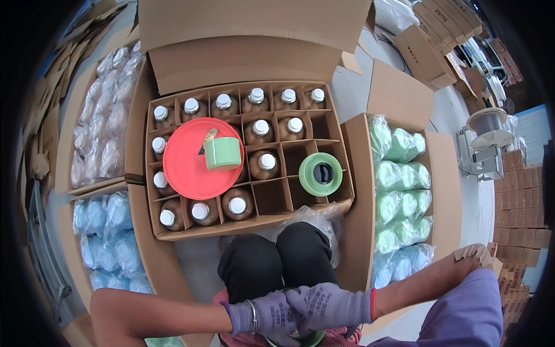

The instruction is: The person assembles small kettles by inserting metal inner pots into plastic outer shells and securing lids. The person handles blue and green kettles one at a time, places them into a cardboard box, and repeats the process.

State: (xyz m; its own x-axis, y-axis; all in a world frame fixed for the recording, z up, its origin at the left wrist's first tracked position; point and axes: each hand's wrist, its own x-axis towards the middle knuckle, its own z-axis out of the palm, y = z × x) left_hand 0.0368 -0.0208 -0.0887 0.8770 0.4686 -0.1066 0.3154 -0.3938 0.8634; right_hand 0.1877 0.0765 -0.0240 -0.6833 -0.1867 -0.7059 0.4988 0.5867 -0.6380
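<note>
Currently both gloved hands meet over the lap, beyond the near edge of the divided carton [254, 231]. The left hand [269, 315] and the right hand [332, 306] touch, fingers curled together, with a green rounded piece [314, 338] partly showing beneath them; whether either grips it, I cannot tell. Within the carton stand white-capped bottles [236, 208], lining its far and left edges. A red round plate [188, 165] lies over the bottles, toward the left edge, with a pale green cup [223, 153] tipped on its side upon it. Near the carton's right edge sits a green flanged bowl [309, 186], dark at its centre. Just beside that edge, another carton [354, 202] holds plastic-wrapped green pieces [387, 207], with wrapped blue pieces [399, 267] at its near end.
</note>
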